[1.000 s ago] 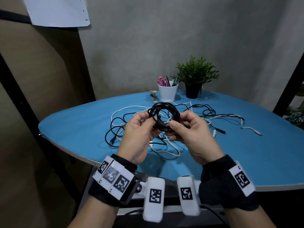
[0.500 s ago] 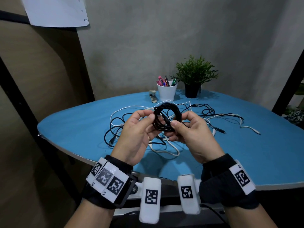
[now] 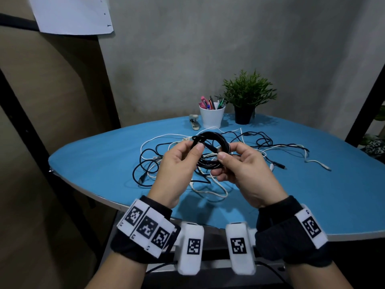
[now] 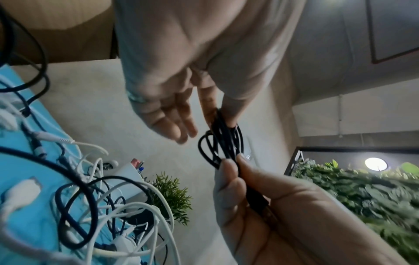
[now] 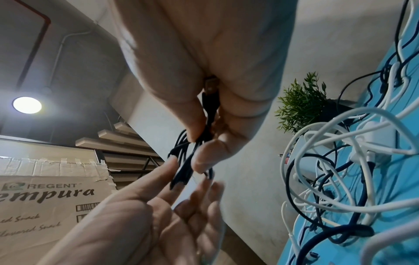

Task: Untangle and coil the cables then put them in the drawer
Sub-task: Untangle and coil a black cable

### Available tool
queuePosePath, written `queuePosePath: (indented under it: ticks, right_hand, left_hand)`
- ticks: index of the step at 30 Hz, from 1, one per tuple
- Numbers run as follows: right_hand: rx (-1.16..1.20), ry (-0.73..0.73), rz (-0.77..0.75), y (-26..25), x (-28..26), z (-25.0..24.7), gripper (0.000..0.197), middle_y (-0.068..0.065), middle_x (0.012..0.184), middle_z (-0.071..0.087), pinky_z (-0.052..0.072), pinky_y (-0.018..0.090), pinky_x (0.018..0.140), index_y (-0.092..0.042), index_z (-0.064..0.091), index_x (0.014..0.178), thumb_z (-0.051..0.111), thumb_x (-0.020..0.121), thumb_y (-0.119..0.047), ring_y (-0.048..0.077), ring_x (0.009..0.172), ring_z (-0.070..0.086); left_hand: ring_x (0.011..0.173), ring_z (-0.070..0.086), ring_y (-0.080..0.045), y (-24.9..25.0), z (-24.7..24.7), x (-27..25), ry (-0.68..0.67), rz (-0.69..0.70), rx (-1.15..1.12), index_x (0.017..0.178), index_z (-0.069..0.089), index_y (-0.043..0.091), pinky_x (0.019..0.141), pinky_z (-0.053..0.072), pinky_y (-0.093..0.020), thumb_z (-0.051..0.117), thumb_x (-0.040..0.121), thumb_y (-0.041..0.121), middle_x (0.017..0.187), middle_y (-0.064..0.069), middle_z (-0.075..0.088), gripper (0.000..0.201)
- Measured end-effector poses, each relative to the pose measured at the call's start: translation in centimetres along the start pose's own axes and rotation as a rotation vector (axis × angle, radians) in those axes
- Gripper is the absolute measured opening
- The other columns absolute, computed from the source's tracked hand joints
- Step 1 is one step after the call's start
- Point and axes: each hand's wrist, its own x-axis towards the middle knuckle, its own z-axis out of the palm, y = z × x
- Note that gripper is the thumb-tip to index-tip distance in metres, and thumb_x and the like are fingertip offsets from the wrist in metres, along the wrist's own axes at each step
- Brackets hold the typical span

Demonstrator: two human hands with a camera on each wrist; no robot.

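Above the blue table [image 3: 93, 163], strewn with a tangle of black and white cables [image 3: 166, 147], we hold a coiled black cable [image 3: 214, 140] between both hands. Our right hand [image 3: 245, 170] pinches the coil's near side along with its plug; our left hand [image 3: 177, 163] pinches the far side, its other fingers [image 4: 172, 123] loosely extended.

Blue table [image 3: 312, 195] under tangled cables [image 3: 260, 144]
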Motion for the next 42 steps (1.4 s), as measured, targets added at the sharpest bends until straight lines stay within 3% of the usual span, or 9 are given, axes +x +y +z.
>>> queuePosePath:
  ticks: [4,11,14,20,23,27,31,36,42]
  right_hand:
    - [0.046,-0.015,0.02,-0.1,0.0,0.1,0.006,0.012,0.078,0.07,0.05,0.022,0.048,-0.004,0.053,0.097,0.054,0.092,-0.002,0.016,0.053,0.061]
    - [0.051,-0.035,0.012,-0.1,0.1,0.3,0.009,0.012,0.075,0.067,0.047,0.02,0.045,-0.003,0.056,0.1,0.052,0.092,-0.001,0.014,0.05,0.058]
    - [0.047,-0.035,0.004,-0.1,0.1,0.3,0.018,0.018,0.083,0.064,0.046,0.018,0.044,0.001,0.059,0.109,0.051,0.093,-0.001,0.013,0.05,0.057]
    - [0.085,-0.021,0.021,-0.8,0.1,0.0,0.019,0.012,0.079,0.066,0.044,0.017,0.042,-0.003,0.062,0.107,0.048,0.094,-0.003,0.012,0.046,0.054]
    - [0.104,-0.045,0.023,-1.1,0.0,0.0,0.018,0.009,0.075,0.065,0.044,0.018,0.041,-0.006,0.063,0.102,0.047,0.094,-0.003,0.012,0.046,0.053]
    - [0.155,-0.033,0.001,-1.2,-0.1,0.1,0.018,0.007,0.068,0.064,0.045,0.017,0.042,-0.003,0.06,0.107,0.048,0.094,-0.003,0.012,0.046,0.053]
    - [0.176,-0.028,-0.041,-1.7,0.1,0.2,0.015,0.005,0.064,0.065,0.046,0.017,0.043,-0.005,0.059,0.104,0.049,0.093,-0.002,0.012,0.047,0.055]
    - [0.16,-0.028,-0.015,-1.3,0.1,0.1,0.018,0.006,0.065,0.065,0.046,0.017,0.042,0.001,0.058,0.108,0.05,0.093,-0.002,0.011,0.045,0.055]
    - [0.147,-0.029,0.016,-0.9,0.1,0.1,0.015,0.008,0.065,0.064,0.045,0.017,0.04,0.001,0.061,0.103,0.051,0.092,-0.001,0.012,0.044,0.053]
  left_hand:
    - [0.073,0.065,-0.014,0.3,0.1,-0.3,-0.093,-0.126,-0.298,0.086,0.057,0.011,0.069,0.055,-0.024,0.049,0.093,0.017,0.081,-0.002,0.069,0.012]
    - [0.06,0.064,-0.013,-0.1,0.5,-0.1,0.066,-0.056,-0.362,0.095,0.046,0.012,0.064,0.054,-0.028,0.058,0.084,-0.004,0.076,-0.005,0.069,0.023]
    - [0.063,0.066,-0.013,0.0,0.2,0.0,-0.051,-0.098,-0.453,0.103,0.046,0.013,0.061,0.054,-0.023,0.054,0.085,-0.005,0.085,-0.004,0.071,0.026]
    - [0.09,0.068,-0.023,0.1,-0.7,-0.2,-0.284,-0.163,-0.665,0.116,0.05,0.003,0.081,0.055,-0.029,0.037,0.091,0.013,0.105,-0.015,0.068,0.03]
    - [0.085,0.069,-0.016,-0.1,-0.7,-0.2,-0.237,-0.099,-0.509,0.104,0.058,0.004,0.076,0.055,-0.023,0.041,0.09,-0.004,0.094,-0.006,0.07,0.024]
    - [0.07,0.064,-0.01,-0.4,-0.8,0.1,-0.189,0.002,-0.214,0.087,0.068,0.009,0.068,0.053,-0.019,0.06,0.079,0.01,0.08,-0.003,0.069,0.012]
    - [0.063,0.058,-0.009,-1.0,-0.3,-0.2,-0.175,0.032,-0.048,0.101,0.059,-0.003,0.06,0.048,-0.019,0.051,0.091,-0.001,0.084,-0.009,0.062,0.013]
    - [0.071,0.057,-0.004,-0.6,-0.4,-0.1,-0.176,0.12,-0.109,0.111,0.058,0.015,0.057,0.044,-0.017,0.053,0.09,0.0,0.102,0.007,0.065,0.026]
    - [0.065,0.054,-0.007,-0.5,-0.5,-0.3,-0.299,0.048,-0.197,0.093,0.061,0.012,0.056,0.042,-0.016,0.054,0.083,0.012,0.082,0.007,0.065,0.012]
